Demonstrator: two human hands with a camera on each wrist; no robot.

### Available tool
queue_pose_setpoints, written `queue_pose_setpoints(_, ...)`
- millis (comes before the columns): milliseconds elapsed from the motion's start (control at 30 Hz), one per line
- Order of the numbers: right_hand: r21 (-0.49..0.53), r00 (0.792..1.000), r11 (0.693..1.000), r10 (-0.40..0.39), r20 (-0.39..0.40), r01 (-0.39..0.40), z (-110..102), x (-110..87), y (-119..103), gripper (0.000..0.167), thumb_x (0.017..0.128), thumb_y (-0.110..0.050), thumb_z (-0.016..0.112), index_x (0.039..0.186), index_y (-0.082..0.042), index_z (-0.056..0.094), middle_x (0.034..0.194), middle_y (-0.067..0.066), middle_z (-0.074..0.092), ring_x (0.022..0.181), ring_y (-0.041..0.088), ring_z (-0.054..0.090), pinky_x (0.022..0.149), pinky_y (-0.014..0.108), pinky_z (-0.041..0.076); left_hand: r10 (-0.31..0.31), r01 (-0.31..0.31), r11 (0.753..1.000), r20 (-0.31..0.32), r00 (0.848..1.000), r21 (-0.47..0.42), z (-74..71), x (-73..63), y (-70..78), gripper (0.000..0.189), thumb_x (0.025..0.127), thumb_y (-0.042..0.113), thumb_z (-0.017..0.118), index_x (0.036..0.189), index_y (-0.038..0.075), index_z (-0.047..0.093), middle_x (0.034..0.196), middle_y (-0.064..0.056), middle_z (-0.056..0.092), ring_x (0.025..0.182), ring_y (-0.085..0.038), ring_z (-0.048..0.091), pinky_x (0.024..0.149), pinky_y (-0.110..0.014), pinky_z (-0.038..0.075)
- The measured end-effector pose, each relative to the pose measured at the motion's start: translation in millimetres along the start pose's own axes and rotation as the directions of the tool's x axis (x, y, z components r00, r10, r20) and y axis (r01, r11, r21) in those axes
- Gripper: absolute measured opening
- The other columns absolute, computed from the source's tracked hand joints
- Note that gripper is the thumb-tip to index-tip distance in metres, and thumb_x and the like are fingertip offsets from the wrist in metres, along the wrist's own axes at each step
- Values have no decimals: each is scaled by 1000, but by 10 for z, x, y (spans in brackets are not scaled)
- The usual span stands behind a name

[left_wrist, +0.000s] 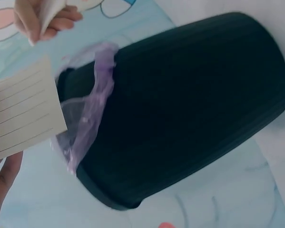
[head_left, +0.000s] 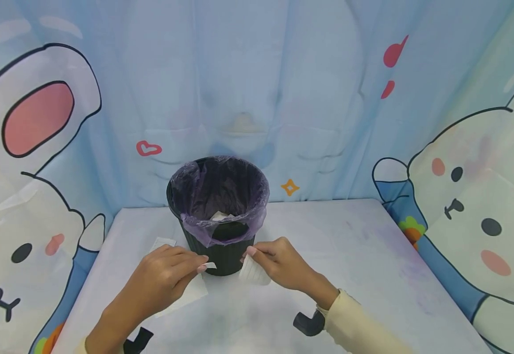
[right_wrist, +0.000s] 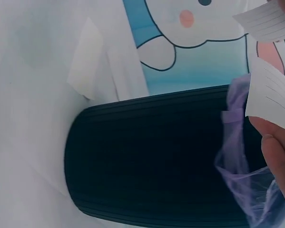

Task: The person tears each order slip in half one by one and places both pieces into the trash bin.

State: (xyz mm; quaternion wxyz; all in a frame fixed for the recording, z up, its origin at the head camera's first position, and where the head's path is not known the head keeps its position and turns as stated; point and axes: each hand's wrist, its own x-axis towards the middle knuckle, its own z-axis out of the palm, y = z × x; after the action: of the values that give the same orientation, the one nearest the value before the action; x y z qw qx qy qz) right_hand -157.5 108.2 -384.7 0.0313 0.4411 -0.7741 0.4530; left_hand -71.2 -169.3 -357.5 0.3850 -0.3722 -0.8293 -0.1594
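Observation:
My left hand point(head_left: 168, 275) pinches a lined piece of white paper point(left_wrist: 23, 111) between thumb and fingers, in front of the bin's left side. A second lined paper piece point(head_left: 254, 273) hangs from the pinched fingertips of my right hand point(head_left: 285, 263), a short way to the right. Both pieces also show in the right wrist view. Between and behind the hands stands a dark ribbed trash bin point(head_left: 227, 255), upright, with a purple plastic bag point(head_left: 252, 223) folded over its rim. Inside it lies some white paper point(head_left: 221, 216).
White paper point(head_left: 190, 295) lies on the table point(head_left: 349, 255), partly hidden beneath my left hand. A light blue cartoon curtain point(head_left: 318, 98) hangs right behind the table's back edge. Black curved pieces point(head_left: 310, 324) sit at both wrists.

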Motion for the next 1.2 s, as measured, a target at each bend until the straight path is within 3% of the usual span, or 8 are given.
queue_pose_setpoints(267,23,996,996,-83,-39,84,-175,121,-136,24,102,-1,54,96,-2,77,92,10,78,77,11,74,64,27,60,-21,22,999,-24,999,32,-148,107,-168,45,107,36,45,100,8,80,88,0,78,79,-16,72,71,-36,60)
queue_pose_setpoints(467,-11,987,996,-93,-128,93,-295,250,-195,23,101,-2,55,97,-2,78,93,9,78,75,11,72,63,27,59,-38,40,998,-49,998,40,-243,211,-294,49,107,38,44,101,6,80,87,-4,78,78,-19,72,73,-40,60)
queue_pose_setpoints(700,-34,957,997,-83,-278,76,-407,449,-257,23,102,-5,55,105,-4,78,99,10,78,84,18,75,68,30,61,-27,29,999,-110,994,17,-304,358,-436,48,107,37,46,103,2,79,90,-8,78,78,-22,73,66,-39,59)
queue_pose_setpoints(833,-37,937,997,-74,-342,65,-449,561,-265,24,104,-9,54,109,-5,77,105,10,77,90,21,75,71,31,61,-61,61,998,-115,991,-5,-301,416,-514,45,105,36,50,106,1,78,93,-9,78,82,-22,73,66,-40,59)
queue_pose_setpoints(967,-54,921,997,-73,-383,57,-465,675,-249,26,105,-12,53,112,-7,77,108,9,77,91,21,75,75,36,59,-103,103,995,-116,988,-14,-285,458,-579,21,92,14,73,108,1,77,95,-10,78,86,-23,71,70,-42,58)
queue_pose_setpoints(1067,-71,909,996,-84,-408,60,-457,756,-214,26,105,-12,53,113,-6,76,109,9,77,93,22,75,89,40,51,-129,127,992,-129,983,-25,-264,497,-614,30,77,-1,81,107,1,78,95,-10,77,85,-24,71,70,-42,58)
queue_pose_setpoints(1133,-71,905,995,-91,-415,68,-443,805,-178,26,105,-12,53,113,-5,76,110,9,77,89,21,75,86,37,50,-147,143,989,-141,979,-33,-243,518,-638,31,76,-2,81,107,2,78,95,-10,78,84,-24,71,70,-42,57)
queue_pose_setpoints(1200,-60,906,996,-90,-414,72,-426,851,-134,27,106,-13,52,113,-4,76,111,9,76,67,14,68,70,27,48,-168,163,986,-151,974,-45,-212,530,-663,30,78,-2,81,107,2,78,94,-10,78,84,-24,71,70,-42,57)
